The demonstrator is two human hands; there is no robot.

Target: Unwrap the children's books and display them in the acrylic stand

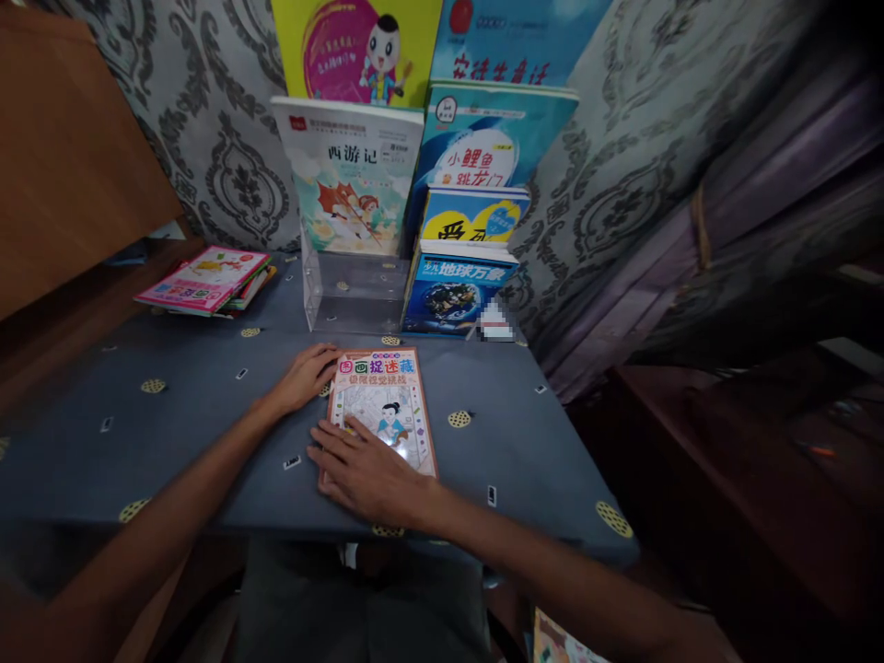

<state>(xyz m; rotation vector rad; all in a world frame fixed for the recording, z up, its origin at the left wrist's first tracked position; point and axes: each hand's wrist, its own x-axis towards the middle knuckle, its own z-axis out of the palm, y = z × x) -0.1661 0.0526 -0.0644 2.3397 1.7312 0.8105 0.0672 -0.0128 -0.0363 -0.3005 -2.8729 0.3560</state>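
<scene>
A thin book [393, 405] with a pinkish-orange border and a drawn figure on its cover lies flat on the dark blue-grey tablecloth [511, 442]. My right hand [369, 470] rests across the book's lower left part, its fingers spread and pointing left. At the upper left edge of the same book is my left hand [308, 376], its fingers stretched out and touching the edge. Beyond the book stands a clear stepped rack [355, 295], whose lowest left compartment shows no book.
The rack bears a white-covered book [355, 175], a blue earth book [456, 299] and several others. A stack of pink-covered books [207, 281] lies at the back left. Patterned curtains [241, 166] hang behind. Part of another book [559, 642] shows below the table's front edge.
</scene>
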